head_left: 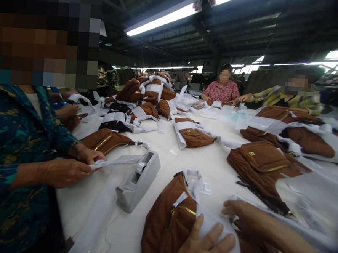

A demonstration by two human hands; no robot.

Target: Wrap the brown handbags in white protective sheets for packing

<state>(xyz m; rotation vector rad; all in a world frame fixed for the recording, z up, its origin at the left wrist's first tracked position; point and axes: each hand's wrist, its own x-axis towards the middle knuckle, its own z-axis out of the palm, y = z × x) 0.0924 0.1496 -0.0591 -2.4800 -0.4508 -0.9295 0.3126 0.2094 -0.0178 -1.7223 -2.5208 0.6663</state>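
Brown bag, lower centre: open left hand presses white paper flat; right hand grips its edge. Best pulled taut, wrinkle-free.

Single head cam at the near edge of the long white table, facing forward and slightly down along it, with a wide lens that bends the frame edges. Closest, at bottom frame: wearer's left hand and right hand at a brown fabric waist bag with a gold zip, and a grey plastic tape dispenser just beyond on the left. A co-worker in a teal patterned top crowds the left edge, very near; a seated person in a pink patterned top at the far end and a white fluorescent ceiling tube fill the top.
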